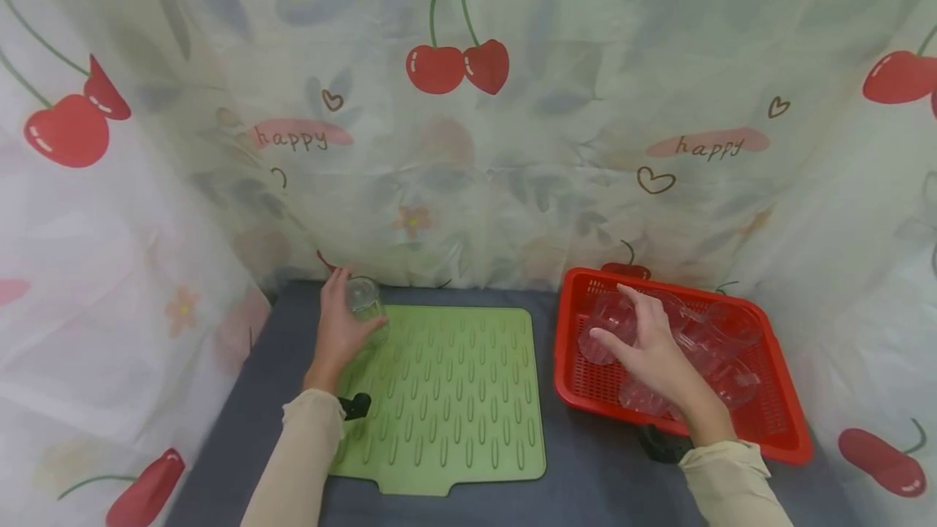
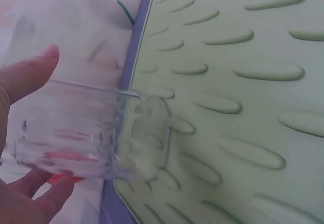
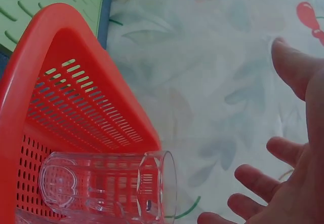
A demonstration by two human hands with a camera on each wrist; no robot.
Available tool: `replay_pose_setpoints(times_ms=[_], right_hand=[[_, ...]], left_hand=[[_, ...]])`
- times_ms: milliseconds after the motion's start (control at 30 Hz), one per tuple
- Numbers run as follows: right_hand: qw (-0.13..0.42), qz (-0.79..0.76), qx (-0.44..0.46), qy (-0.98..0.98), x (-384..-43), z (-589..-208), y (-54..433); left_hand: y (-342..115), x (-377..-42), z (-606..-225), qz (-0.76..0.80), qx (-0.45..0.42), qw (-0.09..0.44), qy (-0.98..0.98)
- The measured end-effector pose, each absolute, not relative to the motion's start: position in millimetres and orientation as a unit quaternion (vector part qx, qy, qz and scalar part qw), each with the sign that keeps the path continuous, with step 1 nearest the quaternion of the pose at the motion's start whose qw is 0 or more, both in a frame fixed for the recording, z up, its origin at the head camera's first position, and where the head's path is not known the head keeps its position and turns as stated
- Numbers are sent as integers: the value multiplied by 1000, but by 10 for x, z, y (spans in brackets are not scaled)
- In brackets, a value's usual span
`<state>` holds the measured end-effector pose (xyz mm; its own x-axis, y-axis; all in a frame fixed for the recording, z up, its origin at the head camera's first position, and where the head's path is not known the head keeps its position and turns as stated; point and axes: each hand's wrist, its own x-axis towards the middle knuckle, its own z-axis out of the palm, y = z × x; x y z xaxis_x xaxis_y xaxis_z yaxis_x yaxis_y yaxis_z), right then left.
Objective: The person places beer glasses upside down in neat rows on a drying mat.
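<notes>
**Clear glass held on end over the mat's far left corner**

A clear glass is held in the left hand, with its long axis set roughly upright to the green mat. Its narrow round end is turned up toward the head camera; its lower end, near which a scalloped band can be seen, is pointed at the mat's ridges and appears to be the mouth. Whether the mat is touched by the rim cannot be told.

The glass is enclosed between the thumb, on its right side, and the curved fingers on its left. In the left wrist view its length is seen stretched sideways, away from the palm.

The right hand is placed well apart from this glass, above the red basket. Its thumb and fingers are spread wide, and nothing is held by it. Other clear glasses are gathered below it in the basket; in the right wrist view one is shown with its rim directed away from the basket floor.
</notes>
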<state>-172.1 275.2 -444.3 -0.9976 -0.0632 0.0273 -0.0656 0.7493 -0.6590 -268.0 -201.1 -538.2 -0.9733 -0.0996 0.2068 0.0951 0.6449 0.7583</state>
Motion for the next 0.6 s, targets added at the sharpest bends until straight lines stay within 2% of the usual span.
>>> replay_pose_setpoints(times_ms=[133, 400, 600], right_hand=[[1, 341, 43, -939, -1761, -4466, 2732], [6, 334, 35, -942, -1766, -4557, 2728], [8, 335, 36, -942, -1818, -4565, 2729]], left_hand=[[-2078, -2609, -5447, -453, 9, 104, -886], [-2233, -2395, -5675, -455, 46, 15, -889], [-2353, -2276, -5816, -433, 42, -20, -900]])
